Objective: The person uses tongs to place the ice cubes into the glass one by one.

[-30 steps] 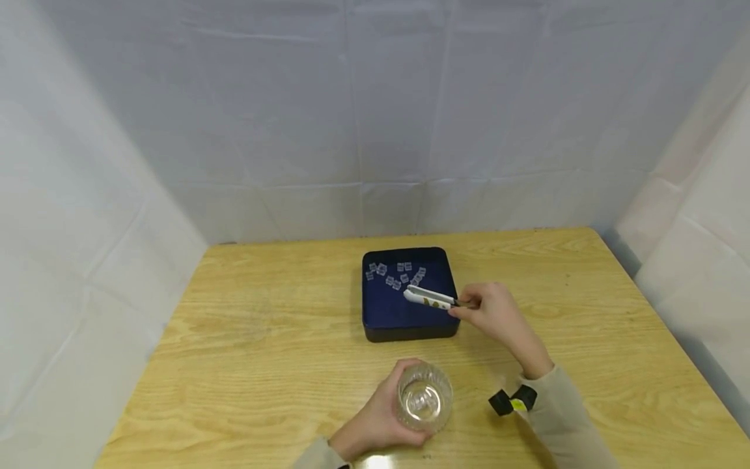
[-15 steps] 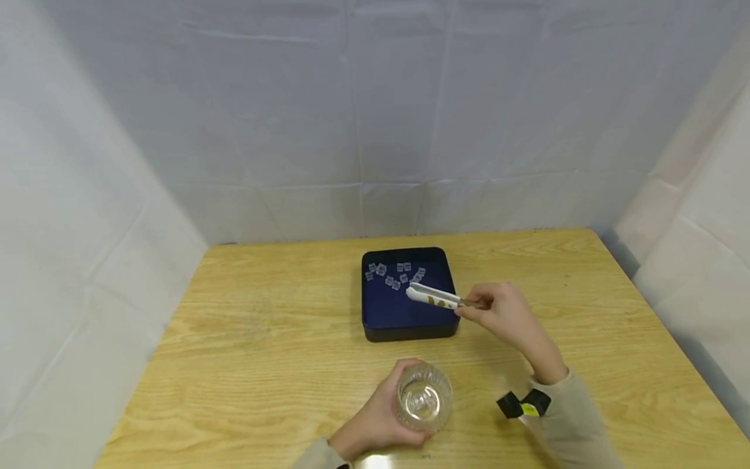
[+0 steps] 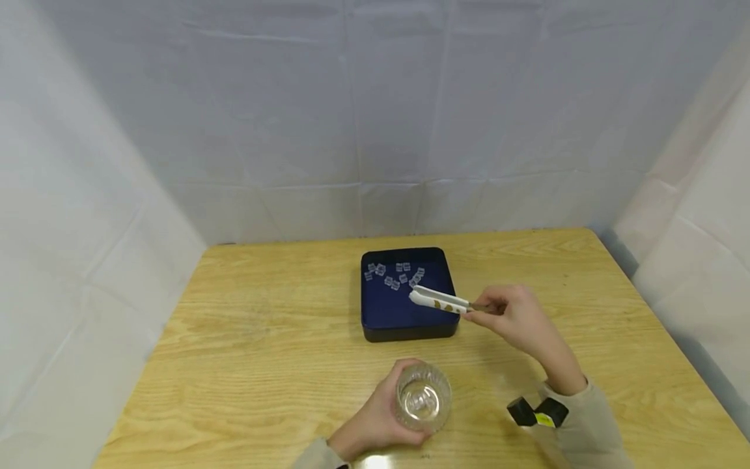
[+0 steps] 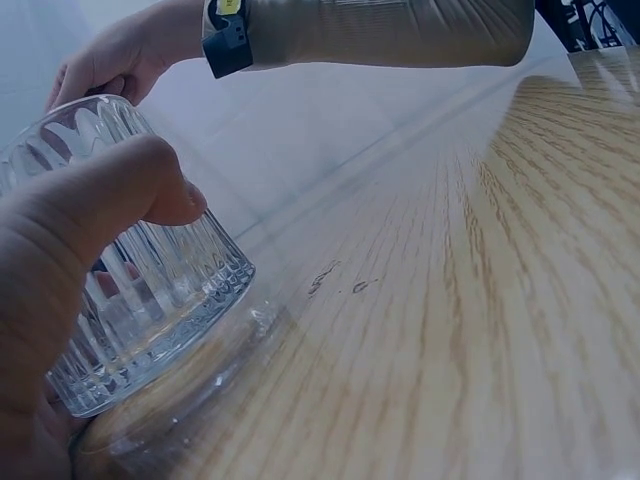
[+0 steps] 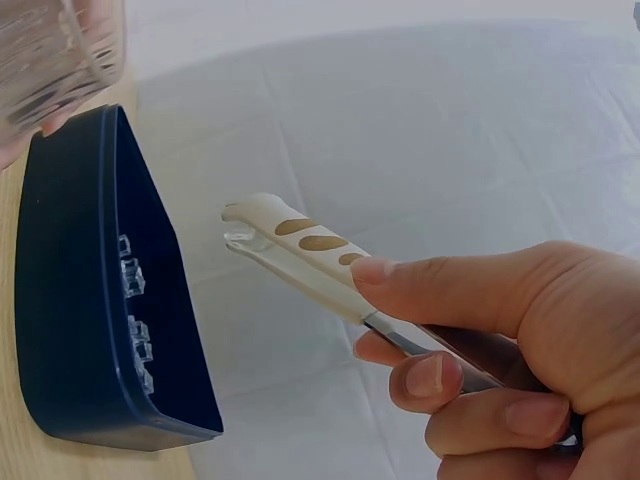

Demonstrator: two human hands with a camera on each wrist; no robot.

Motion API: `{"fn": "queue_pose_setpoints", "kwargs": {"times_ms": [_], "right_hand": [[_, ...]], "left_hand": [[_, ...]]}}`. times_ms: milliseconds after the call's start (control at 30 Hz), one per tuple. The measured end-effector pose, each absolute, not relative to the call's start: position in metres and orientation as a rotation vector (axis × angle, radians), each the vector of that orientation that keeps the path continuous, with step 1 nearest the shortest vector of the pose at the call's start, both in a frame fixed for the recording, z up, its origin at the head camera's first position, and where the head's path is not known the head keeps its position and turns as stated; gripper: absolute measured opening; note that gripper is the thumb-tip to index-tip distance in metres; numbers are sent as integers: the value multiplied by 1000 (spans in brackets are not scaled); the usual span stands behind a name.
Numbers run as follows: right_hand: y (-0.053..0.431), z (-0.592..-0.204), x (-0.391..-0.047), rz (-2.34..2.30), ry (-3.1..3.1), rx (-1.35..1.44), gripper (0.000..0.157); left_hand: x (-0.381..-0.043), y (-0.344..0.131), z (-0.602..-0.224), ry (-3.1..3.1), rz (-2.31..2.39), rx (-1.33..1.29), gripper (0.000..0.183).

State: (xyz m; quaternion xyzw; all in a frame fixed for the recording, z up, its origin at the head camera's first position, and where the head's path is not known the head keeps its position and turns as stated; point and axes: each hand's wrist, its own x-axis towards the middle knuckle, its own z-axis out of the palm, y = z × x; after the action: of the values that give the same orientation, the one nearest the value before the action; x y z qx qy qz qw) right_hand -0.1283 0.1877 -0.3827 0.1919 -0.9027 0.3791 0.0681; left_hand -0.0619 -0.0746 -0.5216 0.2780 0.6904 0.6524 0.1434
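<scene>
My right hand (image 3: 521,326) pinches a pair of tongs (image 3: 438,301) with white tips and gold-brown marks, above the right part of a dark blue tray (image 3: 404,334). In the right wrist view a clear cube (image 5: 243,238) sits between the tong tips. Several clear cubes (image 3: 395,284) lie scattered in the far half of the tray. Closer to me, my left hand (image 3: 377,417) wraps round a ribbed clear glass (image 3: 438,397) standing on the table. Something clear lies at the bottom of the glass; how many pieces, I cannot tell.
The light wooden table (image 3: 258,352) carries the tray and glass. White sheeting (image 3: 387,130) hangs behind it and at both sides. A black device with a yellow label (image 3: 541,417) is worn on the right wrist, low over the table.
My right hand has shifted right and slightly toward me, and the tongs have drawn back with it from the cubes. My left hand and the glass have stayed put.
</scene>
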Motion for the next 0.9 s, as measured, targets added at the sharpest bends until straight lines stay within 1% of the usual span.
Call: {"fn": "queue_pose_setpoints", "kwargs": {"times_ms": [300, 533, 900], "right_hand": [[196, -376, -114, 1190, -2661, 668, 13], [203, -369, -101, 1215, -2646, 730, 18], [206, -367, -80, 1214, -2645, 806, 17]], "left_hand": [[-62, -75, -521, 2005, 1872, 814, 98], [-63, -76, -522, 2006, 1871, 804, 98], [-64, -76, -525, 2008, 1892, 852, 98]]}}
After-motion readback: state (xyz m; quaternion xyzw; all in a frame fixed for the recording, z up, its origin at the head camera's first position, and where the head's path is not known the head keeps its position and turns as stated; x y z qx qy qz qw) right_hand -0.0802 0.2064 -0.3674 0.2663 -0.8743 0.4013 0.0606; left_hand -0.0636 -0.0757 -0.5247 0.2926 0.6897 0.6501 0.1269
